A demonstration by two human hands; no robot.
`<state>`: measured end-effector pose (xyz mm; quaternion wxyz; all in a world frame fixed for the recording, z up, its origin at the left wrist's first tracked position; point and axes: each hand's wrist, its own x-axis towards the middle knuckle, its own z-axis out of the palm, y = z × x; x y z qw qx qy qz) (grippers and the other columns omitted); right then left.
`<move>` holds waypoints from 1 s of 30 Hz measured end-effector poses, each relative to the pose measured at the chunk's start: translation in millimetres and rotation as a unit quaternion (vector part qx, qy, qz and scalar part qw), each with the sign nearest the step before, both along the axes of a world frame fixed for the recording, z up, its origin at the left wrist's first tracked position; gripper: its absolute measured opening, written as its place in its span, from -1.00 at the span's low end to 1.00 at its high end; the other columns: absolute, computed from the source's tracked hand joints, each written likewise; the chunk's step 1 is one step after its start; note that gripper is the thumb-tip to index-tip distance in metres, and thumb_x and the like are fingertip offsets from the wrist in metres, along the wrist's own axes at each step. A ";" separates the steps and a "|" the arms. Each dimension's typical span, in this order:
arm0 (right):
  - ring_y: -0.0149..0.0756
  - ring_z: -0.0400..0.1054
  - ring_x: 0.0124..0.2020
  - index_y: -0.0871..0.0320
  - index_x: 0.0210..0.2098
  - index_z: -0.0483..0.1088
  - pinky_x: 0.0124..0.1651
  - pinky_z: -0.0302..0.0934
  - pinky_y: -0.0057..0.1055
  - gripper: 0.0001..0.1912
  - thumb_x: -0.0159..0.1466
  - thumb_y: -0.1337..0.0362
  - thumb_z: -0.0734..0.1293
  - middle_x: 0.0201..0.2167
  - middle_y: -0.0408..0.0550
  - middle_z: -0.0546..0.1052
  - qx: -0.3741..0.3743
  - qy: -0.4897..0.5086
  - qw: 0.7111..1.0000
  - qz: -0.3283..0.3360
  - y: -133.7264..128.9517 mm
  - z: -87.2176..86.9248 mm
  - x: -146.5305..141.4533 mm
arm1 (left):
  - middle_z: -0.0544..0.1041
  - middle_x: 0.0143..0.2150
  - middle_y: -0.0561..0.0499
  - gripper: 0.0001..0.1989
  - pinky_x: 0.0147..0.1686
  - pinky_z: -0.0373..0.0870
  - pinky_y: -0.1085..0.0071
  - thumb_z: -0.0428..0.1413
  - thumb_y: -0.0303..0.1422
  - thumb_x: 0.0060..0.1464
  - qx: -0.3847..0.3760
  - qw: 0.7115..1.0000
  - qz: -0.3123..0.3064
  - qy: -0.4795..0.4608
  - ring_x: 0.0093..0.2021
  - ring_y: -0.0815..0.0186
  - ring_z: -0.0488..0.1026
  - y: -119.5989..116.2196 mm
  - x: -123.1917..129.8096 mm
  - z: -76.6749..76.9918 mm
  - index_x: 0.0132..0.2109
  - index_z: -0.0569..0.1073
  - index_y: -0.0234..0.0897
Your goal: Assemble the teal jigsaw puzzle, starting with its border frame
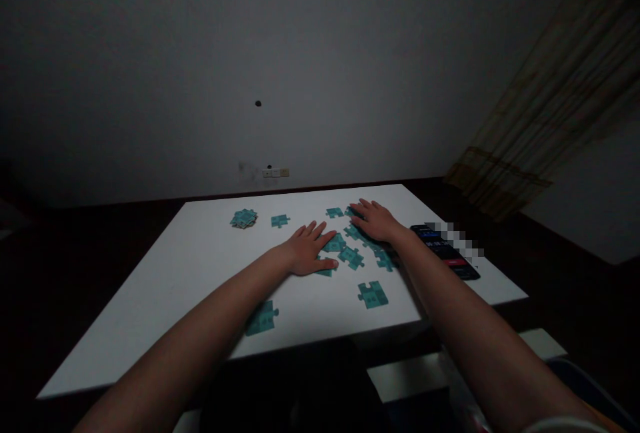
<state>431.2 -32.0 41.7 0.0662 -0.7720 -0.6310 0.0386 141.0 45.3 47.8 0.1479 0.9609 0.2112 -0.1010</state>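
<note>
Teal jigsaw puzzle pieces (351, 258) lie loosely grouped between my two hands on the white table (190, 266). Fingers spread, my left hand (309, 250) rests flat at the left side of the group, over part of a piece (334, 242). My right hand (375, 220) is spread palm down at the far right of the group and partly covers several pieces. Two single pieces lie nearer me: one (373, 294) at centre right, another (262, 318) partly behind my left forearm. Neither hand grips anything that I can see.
A small stack of puzzle pieces (244, 218) sits at the far left, with a lone piece (281, 220) beside it. A phone (450, 256) lies at the table's right edge. Beyond are a wall with sockets (276, 172) and a curtain (520, 106).
</note>
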 end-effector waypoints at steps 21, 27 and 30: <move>0.16 0.43 0.50 0.12 0.30 0.61 0.53 0.27 0.08 -0.54 0.65 0.09 0.20 0.50 0.26 0.55 0.020 0.035 0.992 0.116 20.7 15.1 -25.7 | -0.11 0.80 -0.46 -0.03 0.72 -0.04 -0.17 -0.09 0.15 0.54 0.130 0.976 0.162 -0.069 0.80 -0.33 -0.14 41.6 -43.0 -4.7 0.73 0.08 -0.52; 0.18 0.54 0.37 0.14 0.36 0.59 0.42 0.37 0.02 -0.50 0.64 0.08 0.21 0.40 0.27 0.62 -0.007 0.012 0.994 0.111 37.6 2.2 -51.0 | 0.01 0.79 -0.38 -0.05 0.71 0.02 -0.13 -0.19 0.18 0.55 0.105 0.974 0.189 -0.062 0.79 -0.22 -0.03 47.0 -85.0 -29.1 0.73 0.13 -0.46; 0.23 0.41 0.51 0.22 0.44 0.53 0.50 0.31 0.07 -0.43 0.65 0.08 0.17 0.52 0.34 0.50 0.013 -0.013 0.992 0.127 35.7 -7.1 -50.3 | -0.02 0.79 -0.43 -0.02 0.72 -0.02 -0.13 -0.19 0.20 0.54 0.096 0.973 0.195 -0.072 0.80 -0.23 -0.08 53.8 -91.6 -34.1 0.72 0.12 -0.52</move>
